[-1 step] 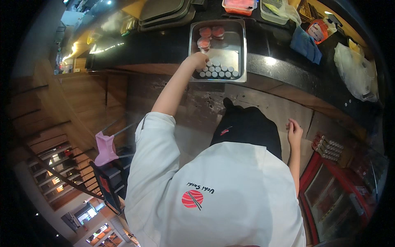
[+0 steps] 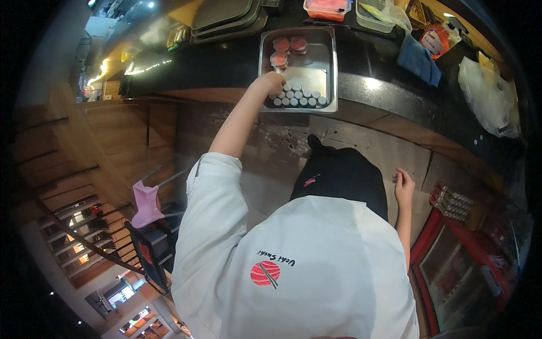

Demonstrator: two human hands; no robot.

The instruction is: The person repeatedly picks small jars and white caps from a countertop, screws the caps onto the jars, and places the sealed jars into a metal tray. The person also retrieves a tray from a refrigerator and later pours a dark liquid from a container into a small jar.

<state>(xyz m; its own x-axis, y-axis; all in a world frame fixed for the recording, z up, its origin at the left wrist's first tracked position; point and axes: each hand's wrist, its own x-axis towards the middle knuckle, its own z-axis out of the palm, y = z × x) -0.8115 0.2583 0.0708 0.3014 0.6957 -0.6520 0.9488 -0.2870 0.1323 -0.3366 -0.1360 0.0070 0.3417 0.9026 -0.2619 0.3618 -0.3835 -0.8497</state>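
A rectangular metal tray [image 2: 333,68] lies on the dark counter in front of me. Inside its near part, several small round containers with pale grey-white lids [image 2: 303,101] stand in rows. Farther back in the tray are a few clear round cups with orange-red contents [image 2: 279,59]. My left hand [image 2: 271,83] reaches over the tray's left side, at the left end of the small containers. Its fingers are bent downward and closed, and whatever they grip is hidden under the hand. My right hand [image 2: 402,183] hangs low at my right side, fingers loosely apart, with nothing visible in it.
Dark stacked trays [image 2: 226,20] sit back left on the counter [image 2: 197,68]. Toward the right are plastic tubs [image 2: 375,20], a blue cloth [image 2: 419,61] and a clear plastic bag [image 2: 488,96]. A red-framed glass-door cabinet [image 2: 457,271] stands low right; a pink stool-like object [image 2: 148,204] is at left.
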